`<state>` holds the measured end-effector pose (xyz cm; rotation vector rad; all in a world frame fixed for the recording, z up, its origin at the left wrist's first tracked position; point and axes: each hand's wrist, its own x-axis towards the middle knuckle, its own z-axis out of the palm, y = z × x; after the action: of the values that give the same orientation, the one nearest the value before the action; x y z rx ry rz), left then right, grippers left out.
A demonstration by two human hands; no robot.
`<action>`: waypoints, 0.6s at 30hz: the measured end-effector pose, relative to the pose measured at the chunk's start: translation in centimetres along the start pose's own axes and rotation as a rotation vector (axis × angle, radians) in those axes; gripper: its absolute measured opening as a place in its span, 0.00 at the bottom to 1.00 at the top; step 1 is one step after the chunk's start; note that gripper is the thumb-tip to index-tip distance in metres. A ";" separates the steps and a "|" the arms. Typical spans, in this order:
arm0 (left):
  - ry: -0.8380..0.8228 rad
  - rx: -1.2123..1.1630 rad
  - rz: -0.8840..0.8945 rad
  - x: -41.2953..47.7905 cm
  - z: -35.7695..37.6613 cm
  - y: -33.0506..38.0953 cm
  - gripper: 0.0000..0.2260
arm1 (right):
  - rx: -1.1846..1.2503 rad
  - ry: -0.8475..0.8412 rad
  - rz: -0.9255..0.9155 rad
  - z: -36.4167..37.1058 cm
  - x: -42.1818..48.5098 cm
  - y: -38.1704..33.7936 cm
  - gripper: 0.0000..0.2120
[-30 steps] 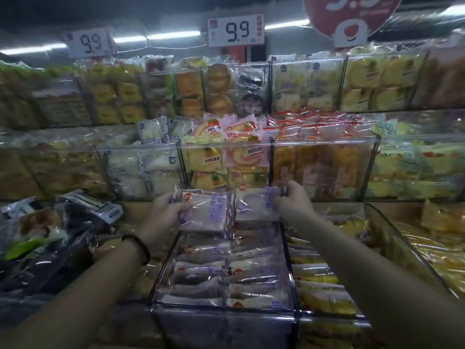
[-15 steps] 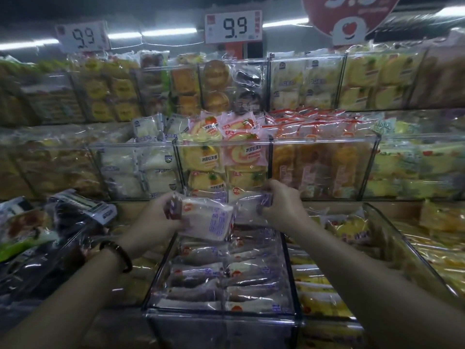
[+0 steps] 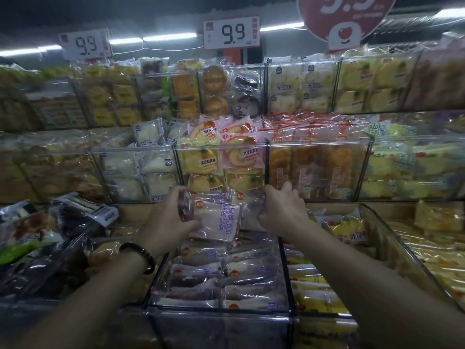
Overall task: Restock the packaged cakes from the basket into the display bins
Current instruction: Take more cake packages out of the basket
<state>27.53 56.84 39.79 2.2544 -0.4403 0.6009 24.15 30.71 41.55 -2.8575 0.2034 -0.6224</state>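
At frame centre the left hand [image 3: 168, 219] grips a purple-printed cake packet [image 3: 217, 221] and the right hand [image 3: 279, 210] pinches a second packet [image 3: 250, 214]. Both are above the back of the clear bin [image 3: 216, 310], already row-filled; these two seem left to place.

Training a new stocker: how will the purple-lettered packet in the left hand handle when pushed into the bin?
Probably light: the left hand holds the purple-lettered packet up by one end alone. Its glossy film looks slippery, so it may slide on the stacked packets in the bin. The pale cake inside likely squashes under a hard push.
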 end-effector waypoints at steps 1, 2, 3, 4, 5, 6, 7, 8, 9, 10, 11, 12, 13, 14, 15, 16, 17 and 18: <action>0.075 0.059 0.068 -0.1 -0.1 0.2 0.41 | 0.021 0.036 -0.026 0.1 -0.3 0.2 0.24; 0.141 0.179 0.147 -0.1 -0.1 0.4 0.45 | 0.032 0.074 -0.059 0.3 -0.5 0.4 0.25; 0.188 0.337 0.227 -0.3 -0.1 0.7 0.46 | 0.036 0.099 -0.090 0.3 -0.8 0.5 0.24; 0.208 0.491 0.307 -0.5 0.1 0.9 0.44 | 0.037 0.112 -0.109 0.2 -1.0 0.6 0.24; 0.200 0.625 0.381 -0.6 0.4 1.0 0.42 | 0.038 0.119 -0.113 0.2 -1.3 0.7 0.24; 0.158 0.740 0.432 -0.6 0.8 0.8 0.39 | 0.030 0.127 -0.108 0.0 -1.5 0.8 0.24; 0.107 0.826 0.441 -0.7 1.1 0.8 0.35 | 0.022 0.134 -0.100 -0.1 -1.6 0.9 0.24; 0.061 0.876 0.399 -0.6 1.3 0.6 0.33 | 0.025 0.133 -0.094 -0.3 -1.8 1.1 0.24; 0.032 0.882 0.332 -0.7 1.4 0.5 0.32 | 0.043 0.130 -0.094 -0.6 -2.0 1.3 0.24; 0.020 0.855 0.272 -0.7 1.4 0.5 0.32 | 0.076 0.126 -0.097 -0.9 -2.2 1.6 0.23; 0.015 0.820 0.229 -0.8 1.4 0.4 0.32 | 0.109 0.120 -0.097 -1.3 -2.5 1.9 0.23; 0.014 0.791 0.210 -0.9 1.3 0.4 0.31 | 0.134 0.115 -0.100 -1.7 -2.9 2.3 0.22; 0.013 0.782 0.201 -1.1 1.1 0.7 0.30 | 0.147 0.110 -0.104 -2.1 -3.2 2.7 0.20; 0.019 0.790 0.205 -1.3 1.0 1.0 0.29 | 0.156 0.106 -0.109 -2.4 -3.6 3.2 0.19; 0.037 0.811 0.217 -1.5 1.0 1.5 0.27 | 0.171 0.102 -0.112 -2.8 -4.0 3.7 0.17; 0.057 0.826 0.235 -1.8 1.1 2.2 0.26 | 0.192 0.100 -0.115 -3.3 -4.5 4.2 0.15; 0.074 0.820 0.262 -2.1 1.3 3.1 0.24 | 0.218 0.093 -0.115 -3.7 -4.9 4.7 0.14; 0.074 0.794 0.289 -2.5 1.7 4.2 0.23 | 0.244 0.081 -0.117 -4.1 -5.3 5.1 0.13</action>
<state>23.90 53.16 39.81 2.9180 -0.5626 1.1619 17.14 25.99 41.92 -2.6252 -0.0267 -0.7318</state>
